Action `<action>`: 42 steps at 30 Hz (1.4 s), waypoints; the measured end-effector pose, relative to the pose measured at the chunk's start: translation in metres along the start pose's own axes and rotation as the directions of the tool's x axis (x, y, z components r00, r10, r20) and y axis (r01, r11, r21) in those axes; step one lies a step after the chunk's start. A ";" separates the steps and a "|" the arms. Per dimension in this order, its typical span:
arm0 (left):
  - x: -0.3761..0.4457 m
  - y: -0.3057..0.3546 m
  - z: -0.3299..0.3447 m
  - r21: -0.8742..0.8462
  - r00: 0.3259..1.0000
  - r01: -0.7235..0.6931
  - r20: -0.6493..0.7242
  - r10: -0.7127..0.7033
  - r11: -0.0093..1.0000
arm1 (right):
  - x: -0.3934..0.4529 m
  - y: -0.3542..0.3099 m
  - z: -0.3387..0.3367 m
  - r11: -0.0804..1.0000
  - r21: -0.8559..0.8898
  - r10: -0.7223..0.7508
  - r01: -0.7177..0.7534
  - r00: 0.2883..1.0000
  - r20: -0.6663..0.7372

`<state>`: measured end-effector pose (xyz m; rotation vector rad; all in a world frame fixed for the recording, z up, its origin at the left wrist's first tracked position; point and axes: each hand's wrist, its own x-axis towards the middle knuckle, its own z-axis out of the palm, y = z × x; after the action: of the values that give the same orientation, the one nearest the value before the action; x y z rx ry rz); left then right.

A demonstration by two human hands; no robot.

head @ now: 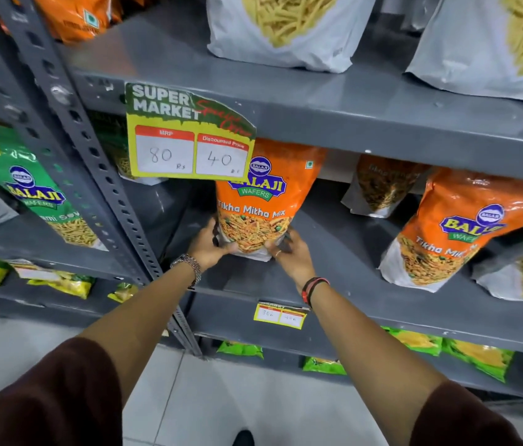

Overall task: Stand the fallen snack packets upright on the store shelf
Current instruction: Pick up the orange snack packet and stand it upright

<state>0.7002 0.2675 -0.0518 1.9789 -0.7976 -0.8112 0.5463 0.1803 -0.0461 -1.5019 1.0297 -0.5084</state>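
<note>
An orange Tikha Mitha Mix packet (263,194) stands upright on the grey middle shelf (343,268), its top tucked behind a yellow price sign. My left hand (210,244) grips its lower left corner and my right hand (287,252) grips its lower right corner. A second orange packet (456,230) stands upright further right on the same shelf. Behind it, deeper in, stands a darker orange packet (382,185).
A perforated grey upright post (93,156) runs just left of my hands. The price sign (189,133) hangs from the upper shelf edge. White packets (286,27) sit on the top shelf, green packets (38,194) in the left bay, small green packs (475,355) on the lower shelf.
</note>
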 end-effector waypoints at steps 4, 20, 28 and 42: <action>-0.015 -0.014 0.009 -0.057 0.993 0.041 -0.112 -0.048 0.998 | -0.009 0.022 -0.028 1.000 -0.010 0.029 -0.029 1.000 -0.004; -0.081 0.068 0.212 -0.389 0.986 0.027 -0.142 -0.089 0.921 | -0.072 0.107 -0.283 0.999 -0.017 0.042 -0.051 0.932 -0.360; -0.080 0.128 0.278 -0.243 0.975 0.078 0.221 -0.023 0.967 | -0.049 0.083 -0.318 0.940 0.328 0.186 -0.090 0.943 -0.276; -0.058 0.127 0.250 -0.254 0.972 0.047 0.236 0.014 0.966 | -0.031 0.082 -0.277 0.945 0.315 0.142 -0.090 0.979 -0.146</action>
<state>0.4435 0.1420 -0.0389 1.6797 -0.7675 -1.1175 0.2834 0.0563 -0.0553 -1.1305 1.1055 -0.6857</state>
